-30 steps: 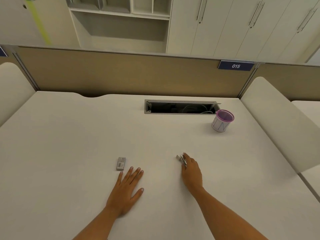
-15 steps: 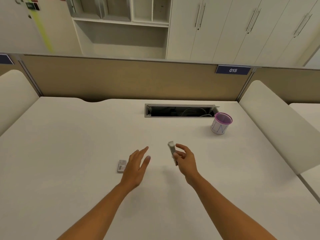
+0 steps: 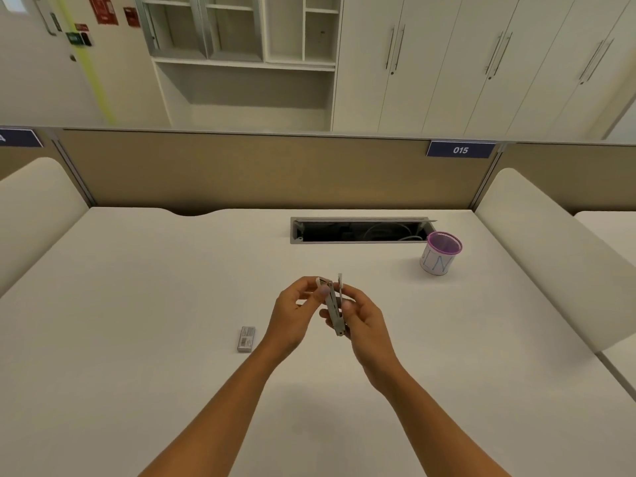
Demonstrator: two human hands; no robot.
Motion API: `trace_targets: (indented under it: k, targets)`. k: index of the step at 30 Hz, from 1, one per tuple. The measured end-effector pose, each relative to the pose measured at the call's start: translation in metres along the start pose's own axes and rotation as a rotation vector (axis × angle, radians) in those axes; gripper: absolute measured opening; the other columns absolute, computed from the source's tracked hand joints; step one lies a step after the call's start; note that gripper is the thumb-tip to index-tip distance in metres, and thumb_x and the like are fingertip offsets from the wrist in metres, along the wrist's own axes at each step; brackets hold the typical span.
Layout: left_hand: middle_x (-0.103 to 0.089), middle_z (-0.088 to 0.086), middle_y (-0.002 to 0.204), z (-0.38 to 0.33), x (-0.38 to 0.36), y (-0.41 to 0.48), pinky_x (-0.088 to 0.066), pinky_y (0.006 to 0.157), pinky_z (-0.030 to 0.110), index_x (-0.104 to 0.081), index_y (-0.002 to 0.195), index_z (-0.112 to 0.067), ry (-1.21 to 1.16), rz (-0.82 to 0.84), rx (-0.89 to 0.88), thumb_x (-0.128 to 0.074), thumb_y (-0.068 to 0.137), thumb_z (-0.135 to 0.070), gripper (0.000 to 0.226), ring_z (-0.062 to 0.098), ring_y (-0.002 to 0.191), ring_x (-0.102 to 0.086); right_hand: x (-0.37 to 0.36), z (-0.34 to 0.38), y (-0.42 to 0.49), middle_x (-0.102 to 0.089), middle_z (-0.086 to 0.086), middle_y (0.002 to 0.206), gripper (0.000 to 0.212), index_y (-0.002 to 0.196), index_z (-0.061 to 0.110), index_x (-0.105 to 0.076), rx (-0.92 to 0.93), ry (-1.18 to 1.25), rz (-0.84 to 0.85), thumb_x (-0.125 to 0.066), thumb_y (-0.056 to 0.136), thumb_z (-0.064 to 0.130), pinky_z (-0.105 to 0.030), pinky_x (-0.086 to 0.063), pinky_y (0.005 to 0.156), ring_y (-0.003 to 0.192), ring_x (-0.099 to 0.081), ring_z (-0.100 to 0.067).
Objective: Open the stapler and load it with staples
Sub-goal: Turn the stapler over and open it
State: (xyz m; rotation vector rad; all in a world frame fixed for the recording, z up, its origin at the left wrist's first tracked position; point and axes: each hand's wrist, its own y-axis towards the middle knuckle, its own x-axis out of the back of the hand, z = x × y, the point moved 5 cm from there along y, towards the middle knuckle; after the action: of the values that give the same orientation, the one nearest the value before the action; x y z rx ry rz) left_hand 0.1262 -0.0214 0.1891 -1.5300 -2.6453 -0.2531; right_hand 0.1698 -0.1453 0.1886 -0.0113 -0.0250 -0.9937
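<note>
- Stapler (image 3: pixel 333 309) held up off the desk (image 3: pixel 137 287), centre of view, between both hands, roughly upright with hinge end down.
- Stapler partly open: two arms split at the top in a narrow V, joined at the bottom.
- Left hand (image 3: pixel 292 315) pinches the top of the left arm of the stapler, fingers curled, thumb on the near face.
- Right hand (image 3: pixel 364 318) grips the lower body and right arm of the stapler, fingers curled round from the right.
- Staple box (image 3: pixel 246 339) flat on the desk, just left of the left wrist, not touched. Can't tell if it is open.
- Staples inside the stapler: too small to tell.
- Cup (image 3: pixel 440 253) with purple rim stands upright, far right, well apart from the hands.
- Open cable hatch (image 3: pixel 359 230) in the desk behind the hands, cup just beside its right end.
- Tag "015" (image 3: pixel 460 150) on the divider at the back.
</note>
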Motion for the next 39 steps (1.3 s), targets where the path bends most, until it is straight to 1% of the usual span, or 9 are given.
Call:
trace_targets:
  k: [3,6,16,20,23,29,34,37,39]
  targets:
    - [-0.069,-0.006,0.104,-0.009,0.000,-0.004,-0.046,0.075,0.014,-0.066,0.107,-0.022,-0.019,-0.048,-0.032,-0.055,0.091,-0.033,0.023,0.012,0.100,-0.061,-0.001,0.010,-0.003,-0.068,0.011,0.113,0.024,0.120,0.029,-0.058,0.086,-0.020,-0.028,-0.049,0.098,0.031,-0.017,-0.055,0.075,0.098,-0.069,-0.006]
    - [-0.070,-0.005,0.102,-0.020,0.000,-0.008,-0.049,0.075,0.013,-0.066,0.106,-0.026,-0.041,-0.076,-0.079,-0.058,0.090,-0.028,0.018,0.009,0.096,-0.063,0.001,0.021,-0.004,-0.067,0.014,0.107,0.018,0.114,0.028,-0.058,0.185,-0.038,-0.081,-0.051,0.097,0.024,-0.011,-0.051,0.074,0.099,-0.065,0.002]
    - [-0.067,-0.021,0.104,-0.052,0.005,-0.027,-0.047,0.086,0.015,-0.063,0.099,-0.031,0.086,-0.193,-0.438,-0.068,0.083,-0.016,0.023,0.010,0.099,-0.063,-0.005,0.031,-0.007,-0.065,0.031,0.097,0.023,0.107,0.036,-0.054,0.305,-0.071,-0.156,-0.040,0.101,0.019,-0.016,-0.052,0.083,0.101,-0.063,-0.006]
    - [-0.065,-0.031,0.101,-0.057,0.008,-0.031,-0.045,0.087,0.012,-0.062,0.098,-0.034,0.097,-0.231,-0.454,-0.069,0.081,-0.019,0.024,0.006,0.099,-0.062,-0.008,0.039,-0.010,-0.064,0.035,0.101,0.022,0.111,0.037,-0.053,0.330,-0.044,-0.109,-0.040,0.097,0.028,-0.012,-0.050,0.086,0.104,-0.062,0.000]
    - [-0.067,-0.027,0.097,-0.058,0.014,-0.032,-0.044,0.085,0.009,-0.062,0.095,-0.035,0.074,-0.272,-0.444,-0.071,0.078,-0.022,0.023,0.006,0.097,-0.062,-0.010,0.041,-0.012,-0.062,0.038,0.111,0.028,0.124,0.033,-0.050,0.321,-0.008,0.017,-0.044,0.100,0.022,-0.008,-0.046,0.089,0.113,-0.058,0.006]
    - [-0.065,-0.017,0.096,-0.060,0.020,-0.034,-0.042,0.083,0.005,-0.061,0.092,-0.040,0.106,-0.321,-0.424,-0.074,0.073,-0.031,0.025,0.004,0.097,-0.058,-0.012,0.037,-0.019,-0.060,0.030,0.122,0.049,0.135,0.041,-0.041,0.319,-0.078,0.106,-0.060,0.092,0.024,-0.016,-0.049,0.092,0.118,-0.058,-0.003]
    - [-0.058,-0.018,0.121,-0.057,0.014,-0.028,-0.043,0.090,0.010,-0.052,0.120,-0.036,0.089,-0.159,-0.314,-0.071,0.076,-0.041,0.047,0.005,0.112,-0.053,-0.014,0.038,-0.020,-0.068,0.018,0.116,0.036,0.128,0.038,-0.048,0.344,-0.081,0.069,-0.051,0.094,0.027,-0.021,-0.051,0.094,0.114,-0.062,-0.008]
    - [-0.057,-0.018,0.120,-0.055,0.010,-0.026,-0.042,0.090,0.009,-0.055,0.113,-0.047,0.099,-0.041,-0.257,-0.062,0.079,-0.047,0.034,0.000,0.113,-0.050,-0.014,0.037,-0.019,-0.069,0.004,0.115,0.033,0.129,0.027,-0.052,0.349,-0.090,0.074,-0.049,0.097,0.021,-0.025,-0.053,0.094,0.112,-0.064,-0.013]
    - [-0.061,-0.014,0.116,-0.057,0.011,-0.027,-0.040,0.089,0.006,-0.059,0.107,-0.047,0.103,-0.048,-0.291,-0.062,0.081,-0.048,0.026,0.002,0.112,-0.050,-0.014,0.038,-0.019,-0.070,0.005,0.111,0.030,0.125,0.027,-0.055,0.358,-0.105,0.063,-0.049,0.096,0.024,-0.024,-0.053,0.093,0.109,-0.065,-0.014]
